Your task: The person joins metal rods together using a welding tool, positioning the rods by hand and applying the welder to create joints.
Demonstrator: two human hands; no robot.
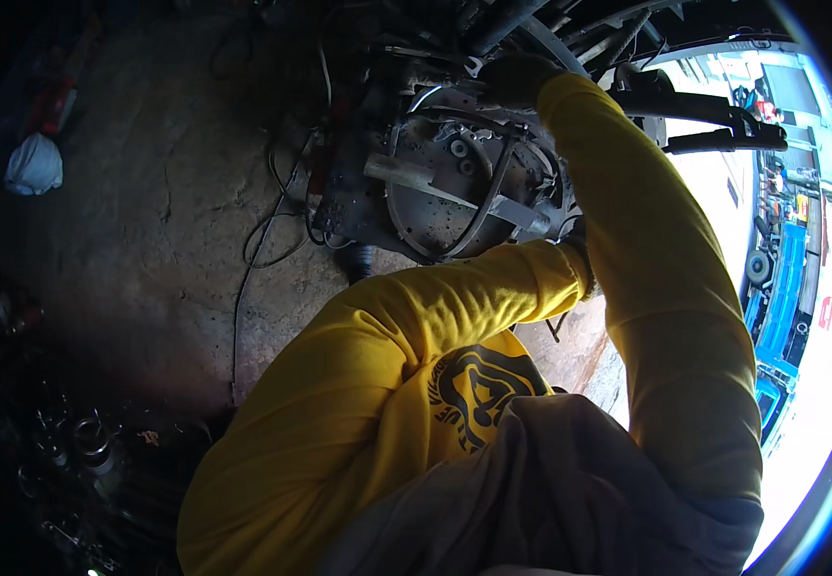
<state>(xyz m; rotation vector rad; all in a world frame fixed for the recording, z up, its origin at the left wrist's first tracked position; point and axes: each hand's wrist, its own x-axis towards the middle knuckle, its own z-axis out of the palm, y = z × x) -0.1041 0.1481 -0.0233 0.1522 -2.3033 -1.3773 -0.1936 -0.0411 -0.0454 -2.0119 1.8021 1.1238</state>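
Note:
My right hand [520, 81], dark and probably gloved, reaches up into the shadowed machinery at the top. Its fingers are closed round an open-end wrench [475, 66], whose pale jaw sticks out to the left. My left hand [577, 235] lies at the right edge of the machine, mostly behind my right forearm, so its fingers are hidden. Between the arms and the floor is a greasy, dark metal assembly [445, 206] with a round plate, curved hoses and a flat grey bar [402, 173] across it.
A thin black cable [243, 298] trails over the stained concrete floor [162, 211]. To the left lies a white bundle [34, 165] beside a red object [54, 106]. Metal parts [92, 442] are heaped at lower left. A blue truck [783, 288] stands outside in bright light.

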